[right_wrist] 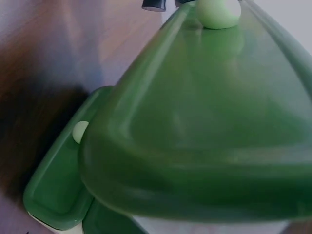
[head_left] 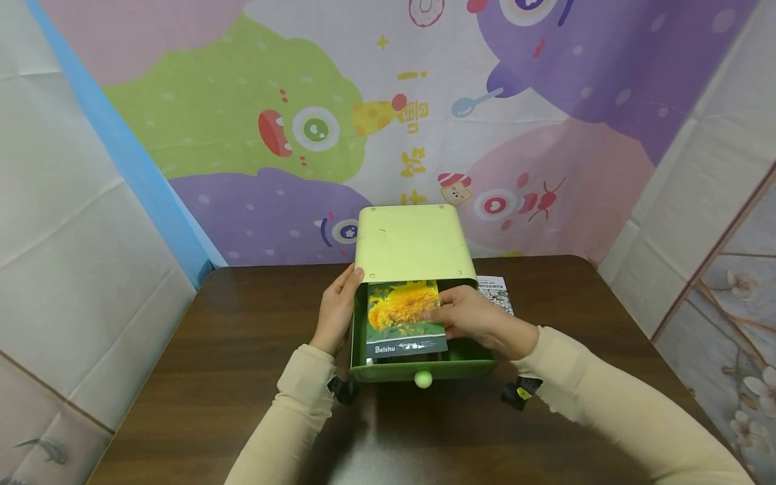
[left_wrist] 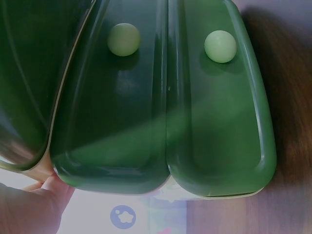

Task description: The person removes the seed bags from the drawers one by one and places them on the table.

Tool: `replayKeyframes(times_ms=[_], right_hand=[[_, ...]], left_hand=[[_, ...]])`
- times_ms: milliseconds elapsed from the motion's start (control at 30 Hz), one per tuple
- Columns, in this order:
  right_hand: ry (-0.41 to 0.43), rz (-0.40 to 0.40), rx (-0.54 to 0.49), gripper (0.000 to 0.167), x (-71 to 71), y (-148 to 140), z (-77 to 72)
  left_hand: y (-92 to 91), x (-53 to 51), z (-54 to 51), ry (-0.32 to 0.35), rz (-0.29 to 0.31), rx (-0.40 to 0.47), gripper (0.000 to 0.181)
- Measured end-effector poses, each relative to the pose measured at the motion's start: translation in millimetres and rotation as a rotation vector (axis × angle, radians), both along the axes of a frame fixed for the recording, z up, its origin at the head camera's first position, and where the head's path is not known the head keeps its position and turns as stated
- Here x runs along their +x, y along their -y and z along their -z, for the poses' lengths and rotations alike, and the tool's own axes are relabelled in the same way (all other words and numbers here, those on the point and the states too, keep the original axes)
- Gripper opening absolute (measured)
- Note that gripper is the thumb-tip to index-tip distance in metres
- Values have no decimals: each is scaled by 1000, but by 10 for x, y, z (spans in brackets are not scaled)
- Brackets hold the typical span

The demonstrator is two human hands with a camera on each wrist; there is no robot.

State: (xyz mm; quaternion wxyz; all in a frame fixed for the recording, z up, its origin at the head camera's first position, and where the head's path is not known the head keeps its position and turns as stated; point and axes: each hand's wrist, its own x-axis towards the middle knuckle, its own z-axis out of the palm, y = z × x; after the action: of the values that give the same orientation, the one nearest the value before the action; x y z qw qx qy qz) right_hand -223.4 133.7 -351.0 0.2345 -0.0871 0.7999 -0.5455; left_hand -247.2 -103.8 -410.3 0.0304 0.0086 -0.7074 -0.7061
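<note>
while the left hand, fingers extended, touches a boxy pale-green cabinet, the right hand pinches a rectangular yellow-flower booklet.

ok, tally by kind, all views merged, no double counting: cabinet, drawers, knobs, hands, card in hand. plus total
Cabinet: 1
Drawers: 3 (1 open drawer, 2 closed drawers)
Knobs: 3, one per drawer
Hands: 2 (left hand, right hand)
Flower card in hand: 1
Total: 10
</note>
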Motion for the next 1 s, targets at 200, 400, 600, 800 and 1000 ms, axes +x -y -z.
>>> replayKeyframes(times_ms=[200, 400, 600, 800, 1000], right_hand=[[31, -29, -17, 48, 22, -86, -57], [84, -63, -69, 47, 58, -169, -97], [134, -98, -91, 46, 107, -253, -137], [145, -151, -97, 45, 210, -332, -187], [136, -191, -104, 36, 323, -396, -254]], left_hand=[[3, 9, -3, -4, 5, 16, 65], [8, 2, 4, 2, 11, 53, 64], [2, 9, -1, -8, 12, 56, 64], [-6, 10, 10, -26, 16, 94, 63], [-14, -3, 27, -28, 8, 115, 62]])
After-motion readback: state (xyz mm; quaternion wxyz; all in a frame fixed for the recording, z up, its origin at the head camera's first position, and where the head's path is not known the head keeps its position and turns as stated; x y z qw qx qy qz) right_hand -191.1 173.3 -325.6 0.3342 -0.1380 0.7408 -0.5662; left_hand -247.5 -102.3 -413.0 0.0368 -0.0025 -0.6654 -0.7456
